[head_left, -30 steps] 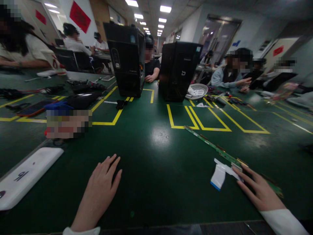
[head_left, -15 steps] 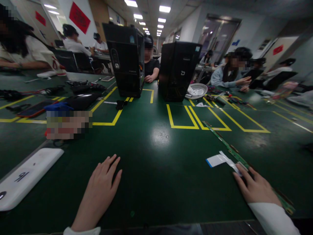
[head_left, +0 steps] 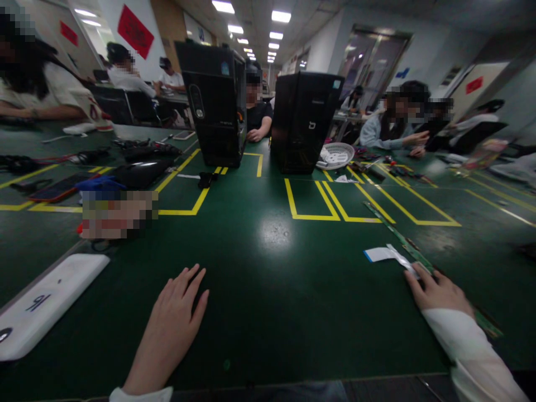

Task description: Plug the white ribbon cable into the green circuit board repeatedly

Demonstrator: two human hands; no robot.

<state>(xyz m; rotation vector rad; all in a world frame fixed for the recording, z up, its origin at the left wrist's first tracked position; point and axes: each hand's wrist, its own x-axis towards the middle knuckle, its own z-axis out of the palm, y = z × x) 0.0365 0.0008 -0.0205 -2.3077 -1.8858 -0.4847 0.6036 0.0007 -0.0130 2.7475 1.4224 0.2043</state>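
My left hand lies flat on the green tabletop with its fingers stretched out and nothing in it. At the right, my right hand is closed over the middle of a long, narrow green circuit board, fingers across its width. The board slants from the yellow tape lines down toward my right sleeve; its middle is hidden under the hand. A white ribbon cable with a blue end sticks out to the left beside my thumb, lying on the table.
Two black computer towers stand at the far middle. A white device lies at the left edge, with cables and a blurred-out patch behind it. Beyond the right tower sits a white basket. Several people sit around.
My right hand has slid the circuit board to the right and then away from me. The ribbon cable has swung round to point left. My left hand has stayed put.
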